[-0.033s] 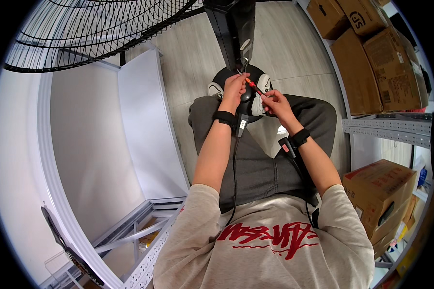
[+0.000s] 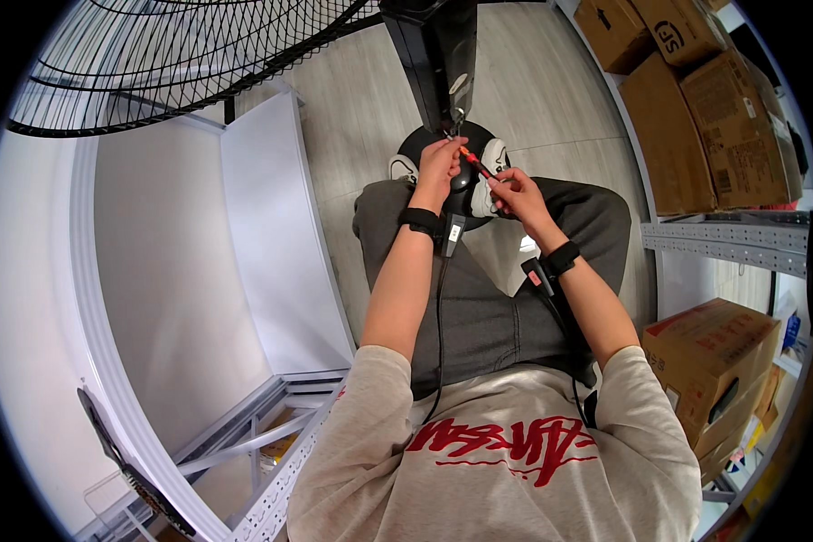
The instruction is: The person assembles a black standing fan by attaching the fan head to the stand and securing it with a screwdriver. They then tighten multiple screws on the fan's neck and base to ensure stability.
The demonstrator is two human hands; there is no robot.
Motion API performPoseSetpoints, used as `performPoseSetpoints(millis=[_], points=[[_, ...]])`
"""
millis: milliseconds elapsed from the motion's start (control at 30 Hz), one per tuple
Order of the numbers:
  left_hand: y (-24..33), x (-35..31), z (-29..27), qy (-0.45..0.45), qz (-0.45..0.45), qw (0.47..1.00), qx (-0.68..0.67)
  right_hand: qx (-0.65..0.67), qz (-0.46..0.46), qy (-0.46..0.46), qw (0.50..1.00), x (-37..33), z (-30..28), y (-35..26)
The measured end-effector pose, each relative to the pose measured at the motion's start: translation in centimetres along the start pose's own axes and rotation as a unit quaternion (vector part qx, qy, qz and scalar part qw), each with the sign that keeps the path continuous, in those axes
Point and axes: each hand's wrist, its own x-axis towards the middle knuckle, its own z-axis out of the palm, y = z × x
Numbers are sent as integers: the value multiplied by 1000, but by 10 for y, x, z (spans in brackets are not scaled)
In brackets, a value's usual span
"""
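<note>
My right hand is closed round the black end of a slim red-and-black screwdriver, which slants up and left. Beside its red end, my left hand is closed with thumb and finger pinched together; what they hold is too small to make out. Both hands are just below the foot of a black column. A small metal ring shows at the column's lower end, above my left fingertips. Under my hands lies a round black base, partly hidden by them and by my shoes.
A black wire fan guard spans the upper left. White panels and a metal rack frame stand at my left. Cardboard boxes are stacked on my right, with another carton lower down. A thin cable runs from my left wrist.
</note>
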Motion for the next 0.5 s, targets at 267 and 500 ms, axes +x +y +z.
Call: performPoseSetpoints(millis=[267, 500], points=[[-1, 1, -2, -1, -15, 1000, -10, -18, -11, 12, 1000, 1, -2, 5], [-3, -1, 0, -6, 12, 1000, 9, 15, -4, 16, 1000, 0, 1, 5]])
